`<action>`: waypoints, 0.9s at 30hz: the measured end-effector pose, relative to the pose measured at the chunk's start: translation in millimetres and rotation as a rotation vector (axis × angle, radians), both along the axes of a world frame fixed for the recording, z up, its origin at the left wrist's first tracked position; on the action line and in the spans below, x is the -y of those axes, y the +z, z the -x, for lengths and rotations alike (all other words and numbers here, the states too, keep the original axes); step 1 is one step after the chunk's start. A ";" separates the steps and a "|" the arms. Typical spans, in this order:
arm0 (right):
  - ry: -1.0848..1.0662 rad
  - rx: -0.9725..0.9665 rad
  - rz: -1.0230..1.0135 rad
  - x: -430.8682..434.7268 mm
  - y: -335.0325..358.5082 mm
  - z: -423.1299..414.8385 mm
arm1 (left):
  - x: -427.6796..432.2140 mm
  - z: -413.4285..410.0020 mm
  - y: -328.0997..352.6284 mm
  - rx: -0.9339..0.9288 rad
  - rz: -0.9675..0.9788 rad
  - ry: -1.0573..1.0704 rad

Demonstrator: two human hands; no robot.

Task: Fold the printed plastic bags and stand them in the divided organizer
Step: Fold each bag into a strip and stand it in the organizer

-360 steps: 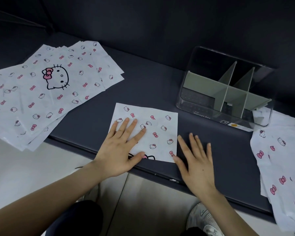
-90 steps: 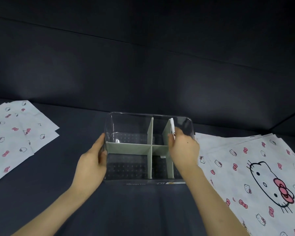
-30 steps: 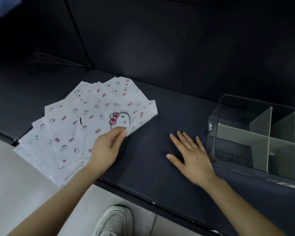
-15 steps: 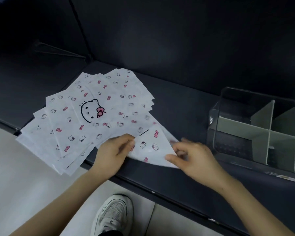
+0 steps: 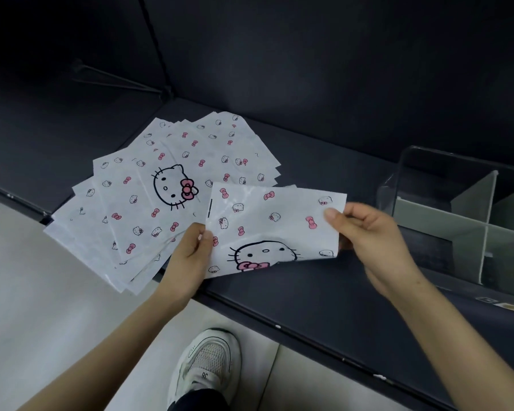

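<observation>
Left hand (image 5: 187, 259) and right hand (image 5: 368, 232) pinching opposite ends of one unfolded printed bag (image 5: 273, 221) over the shelf (image 5: 309, 295); pile (image 5: 137, 209) beside it unfolded, none seen in the organizer (image 5: 428, 212): early stage, by judgement.

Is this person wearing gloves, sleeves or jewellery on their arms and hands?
No. The left hand and right hand are bare, with no gloves or rings. The left forearm and right forearm are uncovered as far as the picture reaches: no sleeve, watch or bracelet shows. Nails look unpainted.

The organizer (image 5: 428, 215) is cut off by the right edge, and the bag (image 5: 267, 222) hides part of the right hand (image 5: 371, 232).
</observation>
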State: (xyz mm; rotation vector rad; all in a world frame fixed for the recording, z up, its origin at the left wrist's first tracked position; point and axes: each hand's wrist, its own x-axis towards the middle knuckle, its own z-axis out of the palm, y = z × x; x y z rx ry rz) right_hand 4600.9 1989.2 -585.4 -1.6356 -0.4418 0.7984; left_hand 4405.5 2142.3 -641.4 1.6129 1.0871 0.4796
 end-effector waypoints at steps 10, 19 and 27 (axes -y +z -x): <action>0.024 -0.133 0.193 -8.0 -45.9 12.1 | -1.2 -7.8 -6.3 -0.126 -0.156 0.060; 0.029 0.383 0.459 -5.6 -62.5 28.0 | 4.9 12.1 -18.6 -0.452 -0.986 -0.117; 0.022 0.371 0.481 -11.2 -67.5 27.9 | 30.9 -0.7 -43.4 -0.467 -0.929 -0.566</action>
